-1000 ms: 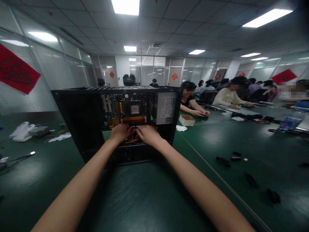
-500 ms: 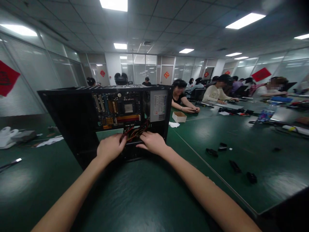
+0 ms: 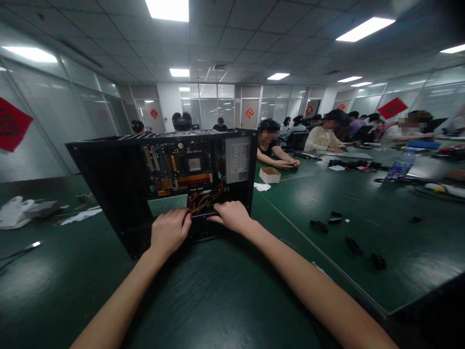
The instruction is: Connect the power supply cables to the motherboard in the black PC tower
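Note:
A black computer case [image 3: 109, 194] stands on the table in front of me with its side off. Inside show the motherboard [image 3: 178, 167], the grey power supply [image 3: 238, 157] and a bundle of red, yellow and black cables [image 3: 203, 199]. My left hand [image 3: 170, 230] is closed over the lower frame edge of the case, left of the cables, its thumb toward me. Right of them, my right hand [image 3: 234, 216] grips the same edge, thumb on the near side. The fingertips of both hands are partly hidden behind that edge.
Several small black parts [image 3: 353, 245] lie on the green table [image 3: 203, 300] to my right. Beyond them stand a small open box [image 3: 269, 175] and a bottle [image 3: 401, 165]. White bags [image 3: 16, 213] and a tool [image 3: 22, 253] lie left. Other people sit across the room.
My left hand has come away from the cables onto the frame edge. The case's left side and lower corner show more fully. My right hand has barely moved.

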Demonstrator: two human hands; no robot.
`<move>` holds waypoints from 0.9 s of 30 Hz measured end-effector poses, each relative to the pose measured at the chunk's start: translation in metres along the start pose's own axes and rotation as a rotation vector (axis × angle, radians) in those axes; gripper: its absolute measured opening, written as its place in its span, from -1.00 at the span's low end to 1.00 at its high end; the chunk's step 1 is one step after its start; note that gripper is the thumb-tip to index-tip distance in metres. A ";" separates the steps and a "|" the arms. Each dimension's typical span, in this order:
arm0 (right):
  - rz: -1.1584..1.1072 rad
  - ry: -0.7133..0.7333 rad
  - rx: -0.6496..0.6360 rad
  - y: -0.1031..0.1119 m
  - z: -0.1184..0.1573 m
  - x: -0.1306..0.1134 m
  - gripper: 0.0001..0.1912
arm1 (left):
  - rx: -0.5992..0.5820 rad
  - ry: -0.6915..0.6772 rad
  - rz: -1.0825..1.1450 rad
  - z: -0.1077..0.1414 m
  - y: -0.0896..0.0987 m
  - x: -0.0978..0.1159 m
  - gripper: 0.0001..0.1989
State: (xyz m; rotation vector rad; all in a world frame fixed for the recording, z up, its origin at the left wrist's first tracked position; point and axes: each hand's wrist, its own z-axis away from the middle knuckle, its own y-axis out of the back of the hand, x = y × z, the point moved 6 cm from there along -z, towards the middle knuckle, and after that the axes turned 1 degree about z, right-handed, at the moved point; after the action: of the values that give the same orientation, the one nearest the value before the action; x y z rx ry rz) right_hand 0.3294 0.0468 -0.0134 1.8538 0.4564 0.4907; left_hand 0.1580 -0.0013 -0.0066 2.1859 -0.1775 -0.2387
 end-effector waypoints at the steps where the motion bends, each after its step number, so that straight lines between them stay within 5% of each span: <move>1: 0.001 -0.001 0.001 0.000 0.000 0.000 -0.40 | -0.012 0.003 0.008 -0.001 0.000 -0.001 -0.53; 7: 0.015 0.028 -0.025 0.000 0.000 0.007 -0.40 | -0.050 -0.032 0.058 -0.001 0.000 -0.004 -0.53; 14: 0.055 -0.037 -0.019 -0.001 -0.004 0.013 -0.20 | 0.029 -0.152 0.064 0.004 -0.005 -0.007 -0.58; 27: 0.058 -0.072 -0.049 0.000 -0.007 0.011 -0.18 | 0.080 -0.196 0.028 0.005 -0.012 -0.013 -0.58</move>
State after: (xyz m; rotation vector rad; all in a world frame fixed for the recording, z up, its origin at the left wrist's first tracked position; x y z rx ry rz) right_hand 0.3345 0.0581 -0.0100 1.8354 0.3402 0.4692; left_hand 0.1444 0.0047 -0.0177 2.2360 -0.3322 -0.4377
